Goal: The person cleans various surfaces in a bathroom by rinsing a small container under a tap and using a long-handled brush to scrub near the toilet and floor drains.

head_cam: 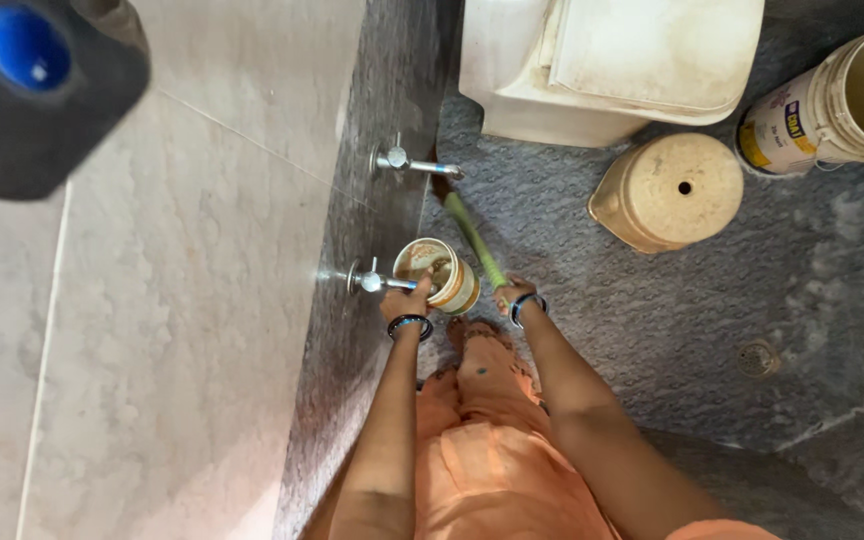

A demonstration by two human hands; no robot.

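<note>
My left hand [407,298] rests on the lower wall tap [374,282], its fingers closed around the handle. A small round bucket [440,274] sits right below that tap's spout. My right hand [515,296] grips a green broom handle [475,240], which slants up towards the dark bristles [442,186] near the wall. Both wrists wear dark bangles. An orange garment [482,440] hangs between my arms.
A second tap [407,162] sticks out of the wall higher up. A white toilet [612,60] stands at the top, with an overturned cream stool [667,190] and a large paint bucket [842,100] beside it. A floor drain [757,358] sits at right.
</note>
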